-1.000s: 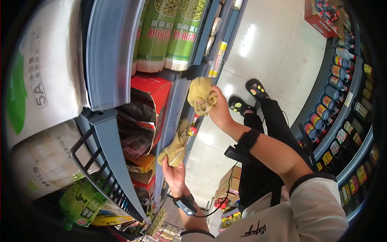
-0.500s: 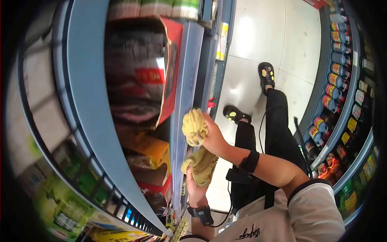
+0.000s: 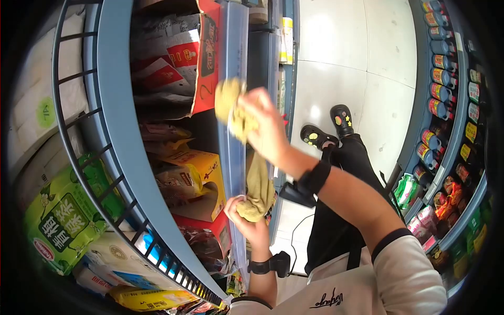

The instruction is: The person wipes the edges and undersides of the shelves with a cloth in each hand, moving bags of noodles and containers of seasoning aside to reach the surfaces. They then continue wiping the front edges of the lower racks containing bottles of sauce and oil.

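Note:
A yellow-green cloth [image 3: 258, 176] stretches between my two hands in front of the shelf edge. My right hand [image 3: 266, 128], slightly smeared by motion, grips its bunched upper part. That bunch overlaps the clear plastic strip [image 3: 232, 50] along the shelf front. Lower down, my left hand [image 3: 248, 223] is closed around the other end, fingers curled at the cloth's edge. Beside the strip, a red open carton [image 3: 209, 63] of dark packets stands level with my right hand. A yellow display box [image 3: 210, 176] sits on the shelf close to my left hand.
A blue-grey shelf with a black wire rail [image 3: 79, 152] runs along the left, with a green package [image 3: 65, 226] behind it. At right, bottles [image 3: 440, 79] line another shelf. My feet in black clogs [image 3: 342, 119] stand on the pale tiled floor [image 3: 362, 47] of the aisle.
My right hand has moved up along the shelf edge, away from my left hand, drawing the cloth out longer between them. The view has shifted, and my feet stand closer together.

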The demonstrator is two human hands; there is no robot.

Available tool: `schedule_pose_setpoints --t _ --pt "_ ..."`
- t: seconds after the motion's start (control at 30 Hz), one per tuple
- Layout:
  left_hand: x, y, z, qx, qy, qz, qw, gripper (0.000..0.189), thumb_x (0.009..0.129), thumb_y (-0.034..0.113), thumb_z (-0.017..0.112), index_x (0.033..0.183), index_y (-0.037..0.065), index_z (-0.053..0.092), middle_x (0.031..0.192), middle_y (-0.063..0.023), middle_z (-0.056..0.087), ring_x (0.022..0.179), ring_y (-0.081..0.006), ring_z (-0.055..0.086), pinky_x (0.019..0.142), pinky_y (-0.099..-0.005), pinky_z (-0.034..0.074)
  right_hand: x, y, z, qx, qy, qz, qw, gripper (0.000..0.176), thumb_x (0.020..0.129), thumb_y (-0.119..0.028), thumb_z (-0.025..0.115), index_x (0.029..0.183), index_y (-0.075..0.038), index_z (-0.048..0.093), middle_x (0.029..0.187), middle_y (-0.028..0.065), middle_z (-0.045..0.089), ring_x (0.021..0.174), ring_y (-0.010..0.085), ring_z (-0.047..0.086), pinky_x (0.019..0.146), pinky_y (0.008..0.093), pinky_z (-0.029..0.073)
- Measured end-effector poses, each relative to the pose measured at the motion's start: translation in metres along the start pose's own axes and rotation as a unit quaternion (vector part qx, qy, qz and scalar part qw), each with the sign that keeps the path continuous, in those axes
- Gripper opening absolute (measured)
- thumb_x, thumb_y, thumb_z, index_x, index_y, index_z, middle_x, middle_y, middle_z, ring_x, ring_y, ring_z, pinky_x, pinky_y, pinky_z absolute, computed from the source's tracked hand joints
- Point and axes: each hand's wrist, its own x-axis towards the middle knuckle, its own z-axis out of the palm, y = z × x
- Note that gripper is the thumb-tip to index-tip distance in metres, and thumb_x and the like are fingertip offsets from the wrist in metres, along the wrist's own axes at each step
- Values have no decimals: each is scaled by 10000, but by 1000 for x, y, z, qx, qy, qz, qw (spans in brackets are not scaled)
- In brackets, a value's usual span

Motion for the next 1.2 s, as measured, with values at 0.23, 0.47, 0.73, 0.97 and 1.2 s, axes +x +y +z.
schedule_pose_setpoints --t 0.23,0.47,0.73,0.97,1.2 --pt "9 -4 -7 101 -85 12 991 411 672 -52 543 1066 8 441 1275 -191 354 1148 -346 377 966 -394 294 -36 -25 -40 -43 -165 -44 984 454 598 10 638 1014 -168 591 926 38 500 837 241 570 638 327 484" --pt "12 13 5 96 -75 -14 992 415 673 -78 529 1069 16 450 1283 -188 332 1182 -355 337 975 -405 279 39 -17 -30 -117 -44 -82 989 462 581 34 594 1014 -125 566 1169 16 483 950 301 479 770 380 449" --pt "9 -4 10 123 -69 -2 990 498 669 -40 570 1138 8 411 1286 -192 273 1194 -355 295 991 -417 246 -52 -12 -38 -170 -276 -284 903 298 663 -201 565 958 -190 600 1140 -70 516 835 152 499 641 253 454" --pt "-1 -22 5 56 -81 -53 994 570 701 65 625 1211 -16 382 1245 -223 296 1177 -359 295 991 -429 226 -42 -38 -8 -105 -336 -420 836 121 693 -223 538 806 -195 574 889 -94 506 980 102 455 794 263 341" --pt "12 -7 8 56 -40 -14 998 448 680 36 616 1096 -17 457 1163 -174 374 1118 -321 354 964 -389 259 13 -12 -22 -152 -362 -555 733 277 692 -186 542 968 -201 566 1055 -60 543 1000 148 490 837 310 382"
